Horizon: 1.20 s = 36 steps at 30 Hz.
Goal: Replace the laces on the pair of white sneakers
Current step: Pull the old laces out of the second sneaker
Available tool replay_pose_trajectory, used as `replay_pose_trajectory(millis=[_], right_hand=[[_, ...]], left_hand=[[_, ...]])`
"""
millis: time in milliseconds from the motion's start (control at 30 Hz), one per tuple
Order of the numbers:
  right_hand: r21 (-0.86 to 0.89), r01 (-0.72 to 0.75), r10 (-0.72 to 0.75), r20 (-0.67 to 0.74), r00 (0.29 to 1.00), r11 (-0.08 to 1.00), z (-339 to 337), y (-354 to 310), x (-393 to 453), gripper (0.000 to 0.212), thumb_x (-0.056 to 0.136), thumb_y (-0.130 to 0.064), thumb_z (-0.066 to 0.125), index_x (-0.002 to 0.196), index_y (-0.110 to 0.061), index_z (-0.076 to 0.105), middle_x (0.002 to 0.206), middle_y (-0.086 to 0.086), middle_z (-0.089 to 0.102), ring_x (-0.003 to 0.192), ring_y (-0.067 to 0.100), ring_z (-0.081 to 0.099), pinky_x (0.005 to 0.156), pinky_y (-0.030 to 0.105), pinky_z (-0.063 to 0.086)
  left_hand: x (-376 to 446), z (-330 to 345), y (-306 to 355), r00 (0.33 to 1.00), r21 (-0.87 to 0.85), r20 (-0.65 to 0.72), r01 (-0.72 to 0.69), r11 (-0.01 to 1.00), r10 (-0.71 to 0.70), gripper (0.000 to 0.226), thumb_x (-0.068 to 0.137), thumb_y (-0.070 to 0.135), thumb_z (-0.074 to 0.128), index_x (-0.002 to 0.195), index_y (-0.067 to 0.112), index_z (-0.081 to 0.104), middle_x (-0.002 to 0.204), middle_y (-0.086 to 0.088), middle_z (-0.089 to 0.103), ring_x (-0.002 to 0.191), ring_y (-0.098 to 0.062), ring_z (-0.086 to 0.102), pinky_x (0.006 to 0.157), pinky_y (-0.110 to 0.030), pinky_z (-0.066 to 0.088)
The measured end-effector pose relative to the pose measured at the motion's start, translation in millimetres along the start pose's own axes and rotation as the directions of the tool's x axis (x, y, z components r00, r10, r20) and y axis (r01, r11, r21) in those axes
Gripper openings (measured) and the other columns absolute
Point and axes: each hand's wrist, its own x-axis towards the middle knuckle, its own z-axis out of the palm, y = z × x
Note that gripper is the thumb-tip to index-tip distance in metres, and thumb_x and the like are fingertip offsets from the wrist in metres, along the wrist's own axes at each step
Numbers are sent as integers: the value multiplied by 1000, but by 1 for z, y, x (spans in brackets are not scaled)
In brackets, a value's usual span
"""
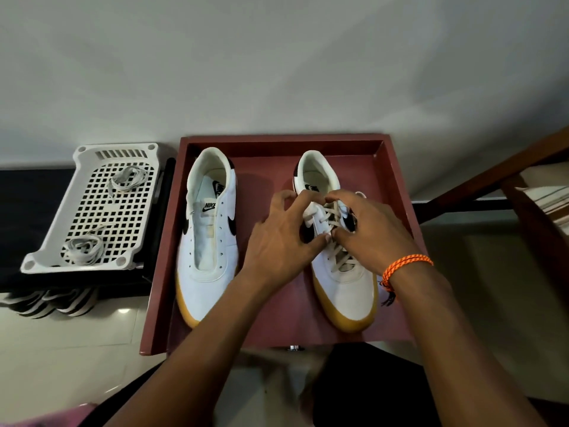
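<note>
Both hands at the upper eyelets of right sneaker (338,241) in red tray (277,143): left hand (283,238) and right hand (369,232) curled, pinching its lace (331,215); left sneaker (209,229) laceless; probable step unlacing or relacing, cannot tell; next: work lace through eyelets row by row.

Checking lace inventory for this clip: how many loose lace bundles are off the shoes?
2, both in the white perforated basket: one lace bundle near its far end, another lace bundle at its near end. Nothing visible suggests more, though the hands hide part of the tray.

Two sneakers (209,229) lie side by side in a tray (277,143); left of it, a basket (83,208) holds laces (126,179).
</note>
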Motion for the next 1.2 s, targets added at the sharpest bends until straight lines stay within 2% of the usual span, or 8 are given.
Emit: replay_pose_trajectory(millis=[133,267,533,767,900,1067,1133,1200], right_hand=[[-14,42,-42,-13,999,999,11,-10,-1,53,90,-23,72,133,-47,53,112,0,61,93,22,65,75,41,61],[38,57,-56,-20,998,998,23,-17,-2,48,93,-26,67,135,-46,55,108,0,62,99,23,63,80,43,58],[-22,25,-29,-227,973,999,46,-44,7,20,104,-19,57,113,-19,75,162,4,37,145,25,31,111,39,42],[153,45,-16,-183,983,987,48,-41,13,16,102,-14,60,97,-16,75,161,1,39,149,23,33,120,41,36],[330,52,-15,-115,993,942,45,-33,17,20,101,-15,67,85,-27,72,157,-8,39,138,24,52,110,45,49],[484,-35,60,-35,998,875,35,-34,18,22,100,-9,66,81,-19,74,145,-10,46,115,4,62,92,24,55],[666,-142,196,-6,981,733,30,-34,19,17,97,-6,63,82,-10,71,119,-4,61,92,8,66,80,28,55],[844,-250,342,84,936,474,23,-37,17,16,94,-8,59,80,-6,64,81,3,61,66,12,57,70,30,47]], left_hand=[[-5,-13,-14,1000,-21,-4,-24,999,24,58,86,46,78,136,52,49,142,16,45,104,-9,67,83,-46,62],[-6,-24,-32,999,-104,26,-30,994,33,60,84,43,80,136,53,51,143,17,47,113,-7,65,91,-46,62],[-13,-28,-41,998,-156,-17,-55,986,53,60,84,57,73,140,51,55,143,22,50,122,-5,62,94,-42,61],[-16,-30,-36,996,-60,-70,-50,997,45,61,84,61,74,140,53,51,145,24,53,112,-1,64,86,-40,62],[-17,-28,-34,994,-8,-96,-44,999,43,59,85,55,78,138,53,52,143,25,55,111,-1,65,82,-40,62],[-17,-30,-34,995,8,-98,-33,999,33,58,82,58,78,135,53,53,140,26,56,109,-2,66,80,-40,62],[-17,-31,-35,995,23,-96,-29,999,31,59,82,58,79,135,53,53,140,26,57,109,-1,66,80,-40,62],[-16,-32,-36,995,32,-92,-28,999,31,59,82,57,80,134,53,52,140,26,57,108,-1,67,80,-40,62]])
